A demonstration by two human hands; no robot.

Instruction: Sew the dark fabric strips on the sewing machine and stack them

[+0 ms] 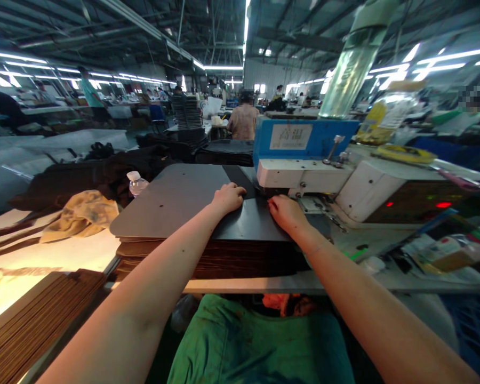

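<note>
A grey flat panel [176, 200] with rounded corners and small holes tops a stack of similar sheets in front of me. A darker strip of material [240, 178] lies across its right part, running towards the white sewing machine [304, 176]. My left hand [229, 198] rests on the panel at this strip, palm down, fingers reaching forward and slightly bent. Close to the sewing head, my right hand [286, 212] has its fingers pinched together at the panel's right side. What lies between those fingertips is too small to make out.
Brown-edged sheets [44, 309] are stacked at the lower left, near a yellowish cloth [84, 213]. A small clear bottle [136, 183] stands behind the panel. A tall bottle [352, 69] and a jar [388, 114] stand on the machine's side. A person [243, 120] sits ahead.
</note>
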